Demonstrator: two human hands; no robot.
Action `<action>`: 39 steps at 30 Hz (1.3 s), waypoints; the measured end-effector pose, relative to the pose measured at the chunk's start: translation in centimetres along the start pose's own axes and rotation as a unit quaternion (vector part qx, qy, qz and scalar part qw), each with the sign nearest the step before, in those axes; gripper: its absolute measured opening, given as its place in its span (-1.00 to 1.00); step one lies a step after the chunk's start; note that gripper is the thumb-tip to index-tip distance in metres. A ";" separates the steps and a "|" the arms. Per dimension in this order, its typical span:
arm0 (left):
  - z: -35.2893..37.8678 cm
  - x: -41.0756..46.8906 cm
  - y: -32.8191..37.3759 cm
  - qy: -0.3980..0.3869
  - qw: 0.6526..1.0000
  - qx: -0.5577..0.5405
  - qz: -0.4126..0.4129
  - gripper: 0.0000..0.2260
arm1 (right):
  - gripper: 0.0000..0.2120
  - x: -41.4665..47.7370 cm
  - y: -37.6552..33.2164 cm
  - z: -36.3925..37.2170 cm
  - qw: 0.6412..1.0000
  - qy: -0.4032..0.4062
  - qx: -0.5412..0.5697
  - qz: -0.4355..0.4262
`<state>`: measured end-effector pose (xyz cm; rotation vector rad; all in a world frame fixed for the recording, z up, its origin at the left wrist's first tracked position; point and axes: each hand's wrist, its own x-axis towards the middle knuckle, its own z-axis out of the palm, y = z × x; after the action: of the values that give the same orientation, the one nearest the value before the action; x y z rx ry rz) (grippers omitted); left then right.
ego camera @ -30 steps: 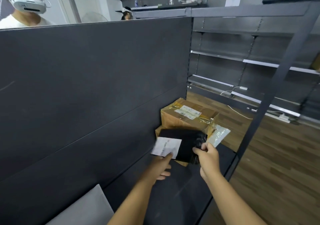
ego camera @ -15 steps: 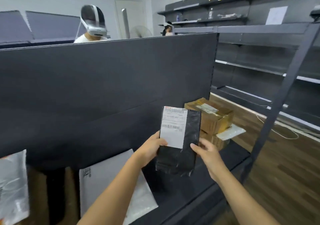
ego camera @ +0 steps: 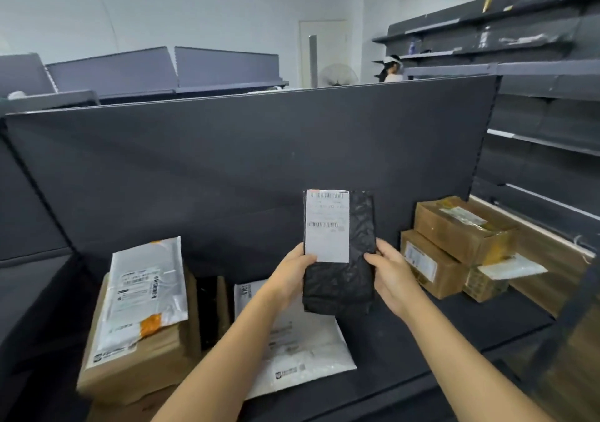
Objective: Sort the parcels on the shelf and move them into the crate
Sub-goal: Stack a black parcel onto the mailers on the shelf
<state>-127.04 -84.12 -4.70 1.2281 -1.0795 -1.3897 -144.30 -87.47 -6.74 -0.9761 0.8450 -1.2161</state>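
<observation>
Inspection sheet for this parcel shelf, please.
Surface: dark grey metal shelf.
Job's things: black plastic parcel with white label, held upright; stacked brown cardboard boxes at right; white plastic mailer on a brown box at left; flat white mailer at centre. Crate not in view.
Clutter: nothing seen.
Hands: left hand and right hand grip the black parcel's sides.
Cables: nothing seen.
Surroundings: grey wall shelving; person wearing a white headset behind the panel.
</observation>
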 end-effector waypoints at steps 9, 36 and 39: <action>-6.0 -0.2 3.1 0.058 0.998 0.022 0.012 -0.69 | -0.70 2.7 -0.6 6.6 0.999 -0.053 -0.008 0.001; -14.0 1.2 -9.6 0.095 0.902 0.396 -0.141 -0.36 | -0.58 6.8 17.5 10.4 0.938 0.008 -0.285 0.199; -14.8 2.0 -12.1 0.048 0.855 0.481 -0.190 -0.28 | -0.51 7.2 19.2 10.9 0.930 -0.019 -0.315 0.188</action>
<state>-113.61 -84.58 -18.46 2.3053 -1.5952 -1.0191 -126.22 -91.61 -20.79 -1.2636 1.3646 -0.5923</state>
